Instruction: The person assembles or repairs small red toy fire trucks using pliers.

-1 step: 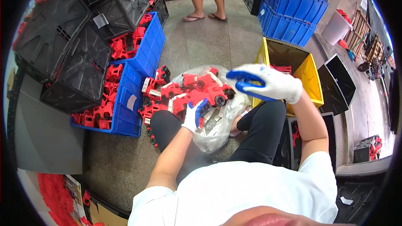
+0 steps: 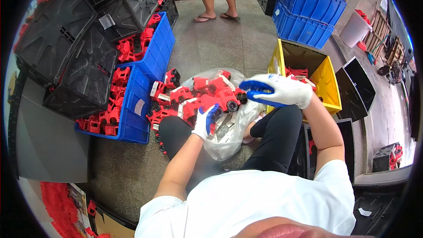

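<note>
Between my knees lies a heap of red toy trucks (image 2: 192, 108) with black wheels and white parts, partly on a clear plastic bag (image 2: 229, 150). My left hand (image 2: 203, 122), in a white glove with blue coating, is closed on a red toy truck (image 2: 213, 128) at the near side of the heap; its fingers partly hide it. Also gloved, my right hand (image 2: 280, 90) is held above my right knee, just right of the heap. Its thumb and fingers are apart, with nothing between them. White pieces (image 2: 225, 134) show inside the bag.
Blue crates (image 2: 136, 108) of red toys stand at left, beside stacked black crates (image 2: 79, 68). A yellow crate (image 2: 328, 81) holding some red toys is at right, with blue crates (image 2: 304, 24) behind. A person in sandals (image 2: 216, 0) stands at the far end.
My right hand has shifted slightly down and left, and more red toys show in the yellow crate behind it. My left hand stays in place.
</note>
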Demonstrator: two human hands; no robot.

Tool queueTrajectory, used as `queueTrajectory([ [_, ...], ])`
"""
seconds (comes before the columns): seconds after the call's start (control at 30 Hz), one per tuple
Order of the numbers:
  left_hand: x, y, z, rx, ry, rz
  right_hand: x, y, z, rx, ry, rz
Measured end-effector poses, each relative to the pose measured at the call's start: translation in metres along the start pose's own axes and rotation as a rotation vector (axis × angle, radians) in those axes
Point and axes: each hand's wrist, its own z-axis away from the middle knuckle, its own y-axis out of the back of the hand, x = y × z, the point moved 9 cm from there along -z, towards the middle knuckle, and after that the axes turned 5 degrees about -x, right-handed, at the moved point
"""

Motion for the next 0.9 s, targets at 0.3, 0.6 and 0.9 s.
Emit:
queueTrajectory([
  [0.3,-0.007,-0.010,0.003,0.064,0.146,-0.077,0.249,-0.114,-0.014,-0.033,-0.438,-0.275],
  [0.6,-0.035,0.021,-0.026,-0.076,-0.069,-0.172,0.269,-0.128,-0.010,-0.162,-0.469,-0.100],
  [0.9,-0.042,0.015,-0.026,-0.116,0.050,-0.093,0.269,-0.116,0.000,-0.094,-0.503,-0.015],
])
